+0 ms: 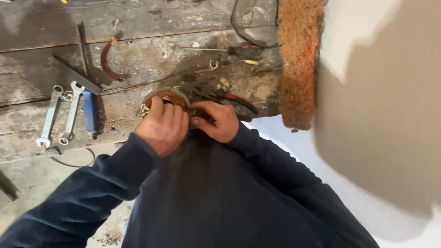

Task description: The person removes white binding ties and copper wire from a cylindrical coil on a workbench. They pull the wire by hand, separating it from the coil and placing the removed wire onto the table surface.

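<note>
We grip the round copper coil [166,98] at the bench [27,119] edge, left hand [162,126] closed over it, right hand [216,121] pinching its right side.

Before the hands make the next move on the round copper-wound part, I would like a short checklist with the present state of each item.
1. Left hand grips the round copper-wound part: ok.
2. Right hand touches the same part from the other side: ok.
3. Part supported on the wooden workbench: cannot tell, the hands hide its underside.
4. Red-handled pliers close beside the right hand: ok.
5. Two spanners lie apart, at the left: ok.
6. Bench surface free of debris: not ok, wire scraps and shavings lie around.
</note>
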